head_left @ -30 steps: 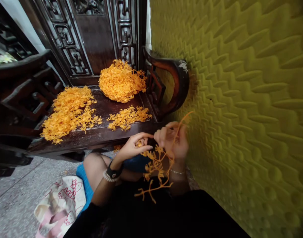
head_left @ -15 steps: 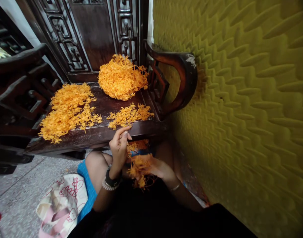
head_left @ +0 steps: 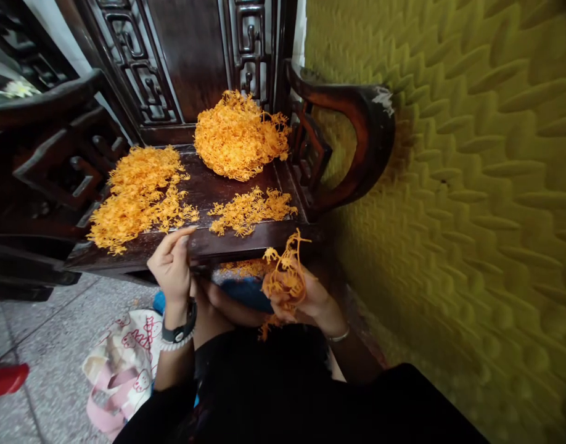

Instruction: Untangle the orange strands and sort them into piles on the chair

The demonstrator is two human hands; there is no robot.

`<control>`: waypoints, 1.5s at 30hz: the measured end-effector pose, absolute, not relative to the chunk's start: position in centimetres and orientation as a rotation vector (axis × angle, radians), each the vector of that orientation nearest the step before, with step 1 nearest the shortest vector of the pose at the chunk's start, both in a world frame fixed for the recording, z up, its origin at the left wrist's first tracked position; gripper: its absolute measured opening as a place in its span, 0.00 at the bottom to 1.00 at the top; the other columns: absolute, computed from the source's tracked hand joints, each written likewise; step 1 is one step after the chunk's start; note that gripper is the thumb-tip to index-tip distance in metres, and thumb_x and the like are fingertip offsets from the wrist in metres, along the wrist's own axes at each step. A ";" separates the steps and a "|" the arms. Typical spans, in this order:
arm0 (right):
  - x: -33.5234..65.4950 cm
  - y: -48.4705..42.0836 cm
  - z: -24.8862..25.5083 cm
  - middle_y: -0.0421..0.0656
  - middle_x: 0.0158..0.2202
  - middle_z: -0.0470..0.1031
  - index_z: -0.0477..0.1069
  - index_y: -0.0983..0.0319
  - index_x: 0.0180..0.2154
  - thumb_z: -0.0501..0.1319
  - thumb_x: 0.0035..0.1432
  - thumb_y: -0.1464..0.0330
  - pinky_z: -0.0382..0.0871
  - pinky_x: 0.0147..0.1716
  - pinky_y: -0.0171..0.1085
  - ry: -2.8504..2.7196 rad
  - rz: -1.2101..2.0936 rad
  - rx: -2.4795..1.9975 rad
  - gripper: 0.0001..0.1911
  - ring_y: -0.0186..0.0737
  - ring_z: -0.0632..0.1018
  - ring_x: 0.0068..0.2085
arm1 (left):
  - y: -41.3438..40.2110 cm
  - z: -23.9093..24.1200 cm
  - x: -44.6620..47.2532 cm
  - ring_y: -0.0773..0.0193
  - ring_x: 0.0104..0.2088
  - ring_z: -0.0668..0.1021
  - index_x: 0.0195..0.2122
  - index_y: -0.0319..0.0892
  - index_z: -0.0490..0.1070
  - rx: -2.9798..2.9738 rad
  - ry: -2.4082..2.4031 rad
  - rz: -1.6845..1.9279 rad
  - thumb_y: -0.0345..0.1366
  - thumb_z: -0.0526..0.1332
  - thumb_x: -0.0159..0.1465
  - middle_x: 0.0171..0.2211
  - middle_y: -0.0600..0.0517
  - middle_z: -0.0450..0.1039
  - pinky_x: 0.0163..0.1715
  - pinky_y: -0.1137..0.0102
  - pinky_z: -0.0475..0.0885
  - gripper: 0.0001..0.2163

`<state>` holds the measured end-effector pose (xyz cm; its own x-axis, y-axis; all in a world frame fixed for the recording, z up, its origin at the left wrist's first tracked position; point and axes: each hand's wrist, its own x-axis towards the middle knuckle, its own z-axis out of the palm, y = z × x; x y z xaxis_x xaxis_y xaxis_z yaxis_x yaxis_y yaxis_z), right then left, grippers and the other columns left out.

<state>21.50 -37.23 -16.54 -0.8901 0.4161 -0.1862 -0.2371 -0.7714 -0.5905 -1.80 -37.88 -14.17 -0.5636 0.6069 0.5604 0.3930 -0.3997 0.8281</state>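
Note:
My right hand (head_left: 306, 299) is closed round a tangled bunch of orange strands (head_left: 283, 277), held low in front of the seat's edge. My left hand (head_left: 171, 262) is raised at the seat's front edge, index finger stretched toward the left orange pile (head_left: 135, 194), fingers loosely curled, nothing visible in it. Three orange heaps lie on the dark wooden chair seat (head_left: 204, 191): a wide one at the left, a round mound (head_left: 239, 135) at the back, and a small flat patch (head_left: 250, 209) near the front.
The carved chair back (head_left: 195, 55) and curved armrest (head_left: 357, 135) close in the seat. A green padded wall (head_left: 472, 185) stands close on the right. A white printed cloth bag (head_left: 121, 364) lies on the speckled floor at the left, and a red object (head_left: 5, 379) sits at the left edge.
My left hand moved left along the seat edge toward the big left pile. My right hand dropped from beside the left, then rose a little with the bunched strands.

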 end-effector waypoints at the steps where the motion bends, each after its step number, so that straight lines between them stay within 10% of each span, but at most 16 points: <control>1: 21.6 -37.0 -16.2 0.34 0.15 0.59 0.71 0.68 0.34 0.33 0.57 0.37 0.59 0.14 0.33 -0.839 2.599 -0.439 0.45 0.37 0.72 0.15 | -38.0 -13.8 -1.9 0.72 0.16 0.57 0.39 0.41 0.78 1.424 1.526 1.970 0.52 0.55 0.64 0.16 0.59 0.57 0.16 0.75 0.54 0.20; 8: 19.7 -36.0 -15.1 0.45 0.24 0.74 0.70 0.70 0.44 0.29 0.63 0.44 0.67 0.25 0.35 -0.783 2.591 -0.556 0.45 0.40 0.77 0.25 | -39.4 -14.9 2.1 0.54 0.45 0.77 0.44 0.44 0.77 1.632 1.125 1.110 0.54 0.63 0.56 0.45 0.44 0.75 0.43 0.65 0.73 0.22; 13: 19.6 -36.8 -15.2 0.52 0.34 0.78 0.68 0.71 0.50 0.28 0.66 0.49 0.70 0.34 0.39 -0.672 2.581 -0.621 0.42 0.42 0.79 0.33 | -39.7 -15.6 4.1 0.70 0.18 0.68 0.34 0.41 0.77 1.293 1.165 1.132 0.46 0.63 0.58 0.20 0.54 0.69 0.16 0.76 0.63 0.13; 22: 22.7 -38.1 -18.1 0.53 0.42 0.79 0.74 0.67 0.43 0.41 0.63 0.45 0.64 0.53 0.47 -0.618 2.199 -0.803 0.36 0.46 0.78 0.47 | -39.9 -16.4 3.4 0.72 0.20 0.68 0.28 0.41 0.73 1.095 1.338 1.537 0.41 0.64 0.59 0.20 0.57 0.69 0.21 0.78 0.63 0.09; 32: 25.3 -43.6 -14.7 0.41 0.18 0.73 0.74 0.63 0.26 0.54 0.63 0.53 0.60 0.17 0.32 -1.523 1.905 -0.617 0.24 0.32 0.68 0.16 | -40.4 -15.4 4.1 0.68 0.26 0.73 0.31 0.41 0.74 1.235 1.471 1.472 0.40 0.63 0.61 0.26 0.54 0.73 0.25 0.76 0.66 0.08; 37: 19.7 -41.9 -11.8 0.40 0.28 0.70 0.69 0.57 0.31 0.61 0.59 0.64 0.66 0.32 0.37 -1.294 0.736 -1.017 0.06 0.38 0.71 0.30 | -41.1 -15.4 4.4 0.67 0.28 0.75 0.31 0.42 0.75 1.266 1.478 1.460 0.40 0.63 0.61 0.27 0.54 0.75 0.27 0.75 0.68 0.07; 40: 18.8 -39.7 -12.1 0.46 0.41 0.73 0.69 0.58 0.42 0.63 0.56 0.62 0.66 0.43 0.42 -1.658 0.730 -1.144 0.12 0.44 0.73 0.42 | -41.0 -15.9 4.5 0.66 0.27 0.76 0.31 0.41 0.74 1.258 1.473 1.461 0.40 0.63 0.61 0.26 0.54 0.75 0.28 0.75 0.69 0.08; 45: 18.3 -38.5 -15.0 0.41 0.30 0.72 0.68 0.61 0.36 0.58 0.61 0.58 0.63 0.33 0.36 -1.912 1.044 -1.131 0.12 0.37 0.71 0.31 | -40.6 -16.8 4.6 0.65 0.31 0.76 0.30 0.41 0.74 1.146 1.396 1.463 0.42 0.63 0.60 0.28 0.53 0.76 0.34 0.73 0.71 0.09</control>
